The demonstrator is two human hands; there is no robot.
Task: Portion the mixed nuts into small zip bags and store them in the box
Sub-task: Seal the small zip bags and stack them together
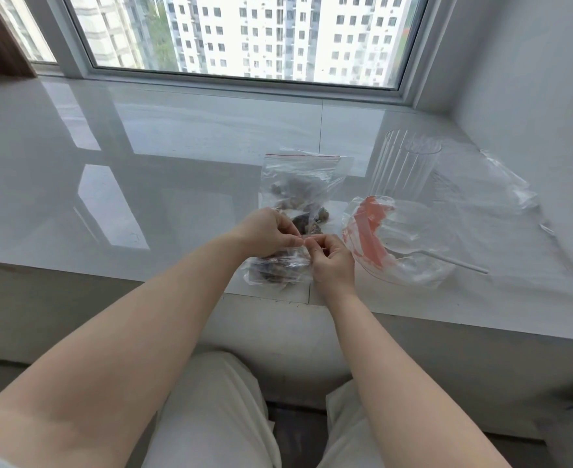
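Two filled zip bags — one clear box, one spoon.

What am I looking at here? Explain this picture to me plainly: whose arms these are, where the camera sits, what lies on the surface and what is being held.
There is no machine: a person wears a camera on the head, looking down at their own bare arms. The left hand and right hand pinch the top edge of a small zip bag holding nuts, apparently at its seal.

On the glossy white windowsill lie:
- a larger zip bag of mixed nuts, just beyond the hands
- a bundle of empty zip bags with red strips, to the right
- a white plastic spoon beside it
- a clear ribbed container behind
- a crumpled clear plastic sheet far right

Apartment towers show through the window.
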